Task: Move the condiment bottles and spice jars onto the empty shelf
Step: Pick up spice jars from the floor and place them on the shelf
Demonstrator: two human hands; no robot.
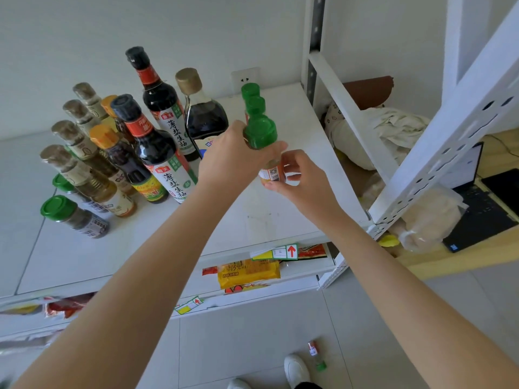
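Head camera, looking down: both hands clasp a green-capped spice jar (262, 138) of orange powder. The left hand (236, 155) is wrapped round its shoulder under the cap, and the right hand (299, 178) pinches its labelled lower body. The jar hangs over the white shelf (280, 217); whether its base touches cannot be told. Directly behind the grip, two more green-capped jars (255, 103) stand in file. Left of the grip, dark sauce bottles (157, 147), pale-capped oil bottles (81, 144) and two green-lidded jars (73, 217) already stand in rows on the same shelf, so most of the job appears done. Well below the grip, a small jar (316, 353) lies on the floor beside a white shoe (296, 370), seemingly yet to be collected. Lower shelves hold snack packets (247, 272).
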